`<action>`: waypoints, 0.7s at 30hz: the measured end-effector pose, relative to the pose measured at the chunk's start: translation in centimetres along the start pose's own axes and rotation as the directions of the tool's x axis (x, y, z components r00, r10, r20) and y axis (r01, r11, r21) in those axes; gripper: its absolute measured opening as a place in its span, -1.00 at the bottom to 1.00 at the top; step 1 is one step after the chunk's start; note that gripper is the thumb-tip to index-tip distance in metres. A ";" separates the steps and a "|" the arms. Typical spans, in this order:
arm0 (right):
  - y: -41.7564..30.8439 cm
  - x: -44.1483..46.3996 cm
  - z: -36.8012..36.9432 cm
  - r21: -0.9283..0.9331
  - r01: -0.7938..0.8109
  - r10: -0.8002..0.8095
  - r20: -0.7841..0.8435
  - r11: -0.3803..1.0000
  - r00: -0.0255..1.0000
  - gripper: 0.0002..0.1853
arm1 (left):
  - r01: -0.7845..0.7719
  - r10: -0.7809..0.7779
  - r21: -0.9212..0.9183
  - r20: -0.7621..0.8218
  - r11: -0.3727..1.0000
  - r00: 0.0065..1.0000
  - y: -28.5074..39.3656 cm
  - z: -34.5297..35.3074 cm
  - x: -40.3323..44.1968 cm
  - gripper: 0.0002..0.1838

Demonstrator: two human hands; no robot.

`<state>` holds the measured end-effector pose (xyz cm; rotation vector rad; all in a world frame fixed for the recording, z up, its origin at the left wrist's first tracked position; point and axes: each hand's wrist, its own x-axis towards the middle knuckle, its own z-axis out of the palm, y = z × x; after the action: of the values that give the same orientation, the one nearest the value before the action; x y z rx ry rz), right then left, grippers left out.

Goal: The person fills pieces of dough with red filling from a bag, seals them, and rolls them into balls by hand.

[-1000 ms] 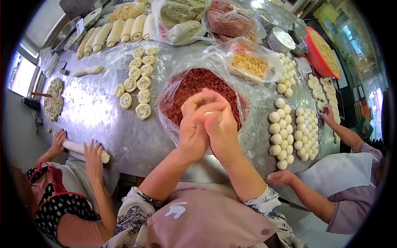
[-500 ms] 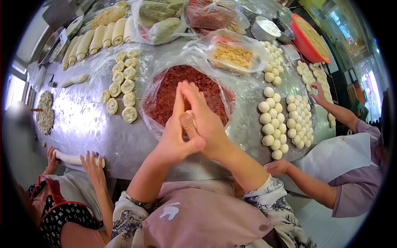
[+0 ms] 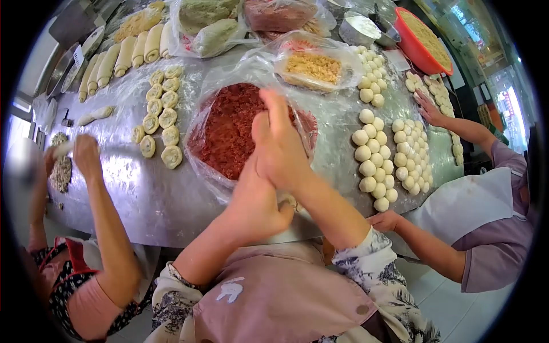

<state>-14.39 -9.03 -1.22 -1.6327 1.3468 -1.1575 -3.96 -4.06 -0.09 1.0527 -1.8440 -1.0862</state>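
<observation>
My left hand (image 3: 250, 200) and my right hand (image 3: 284, 151) are pressed together, palm against palm, above the near edge of a bag of dark red filling (image 3: 229, 131). The right hand lies over the left, its fingers stretched forward and somewhat blurred. Anything between the palms is hidden. A small pale piece of dough (image 3: 293, 202) shows partly behind my left thumb; whether it rests on the table or touches the hand, I cannot tell.
Rows of dough balls (image 3: 374, 157) stand to the right, spiral dough pieces (image 3: 167, 118) to the left. A tray of yellow crumbly filling (image 3: 313, 67) lies beyond. Left, a person's hands (image 3: 86, 154) lift a dough strip; right, another person's hand (image 3: 430, 108) touches flattened dough pieces.
My hands have twisted against each other, the right now over the left, and the dough piece behind them has come into view. The person at left has raised the dough strip off the table.
</observation>
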 end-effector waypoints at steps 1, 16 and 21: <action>-0.6 -1.0 0.1 0.072 0.006 -0.009 0.038 0.997 0.999 -0.20 | 0.047 -0.046 -0.032 0.035 0.998 0.998 -0.1 -0.6 0.5 -0.36; -2.6 -5.5 -2.4 -0.216 0.140 -0.133 0.047 0.966 0.990 -0.83 | 0.101 -0.104 -0.044 -0.052 0.994 0.993 -1.5 -2.4 0.2 -0.73; -2.8 -5.8 -2.6 -0.208 0.239 -0.241 0.014 0.948 0.970 -0.84 | 0.161 -0.159 -0.008 0.099 0.987 0.982 -1.2 -2.2 0.3 -0.81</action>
<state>-16.17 -2.76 1.15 -1.9893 1.3409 -1.1970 -1.79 -5.36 -0.34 1.1734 -1.8489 -1.2651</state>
